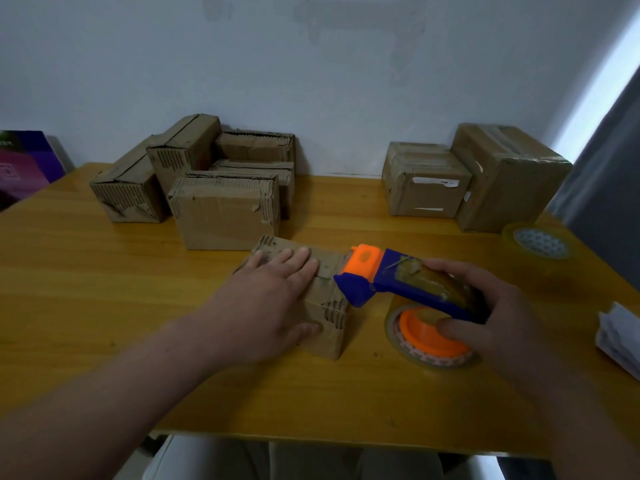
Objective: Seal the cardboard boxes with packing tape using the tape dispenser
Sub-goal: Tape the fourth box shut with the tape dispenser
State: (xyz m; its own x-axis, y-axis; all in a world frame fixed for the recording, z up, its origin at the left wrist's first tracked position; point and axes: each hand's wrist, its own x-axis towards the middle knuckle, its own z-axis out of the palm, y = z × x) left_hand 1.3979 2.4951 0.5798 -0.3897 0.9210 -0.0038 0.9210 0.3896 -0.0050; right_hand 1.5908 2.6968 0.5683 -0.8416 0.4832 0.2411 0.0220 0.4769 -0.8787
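**Pressing the small box flat, dispenser nose at its edge**

I've got the left hand (273,299) spread flat on top of the small cardboard box (327,336), fingers straight and thumb down its near side. Just right of that hand, the right hand (491,306) is curled round the blue-and-orange tape dispenser (377,278), thumb on the orange hub of its tape roll (433,360). The orange nose sits at the box's top right edge; touching or just shy, I can't tell.

I see no fresh strip across this box, so I judge its seal is only starting. Beyond the left hand sits a cluster of worn boxes (221,209); taped or not, I can't tell. Beyond the right hand, a smaller box (426,188) and a larger box (509,174) stand by the wall. The larger shows a glossy strip on top, so it's likely done. A spare roll (536,242) lies past the right hand on the tabletop (104,271). Plenty left, I reckon.
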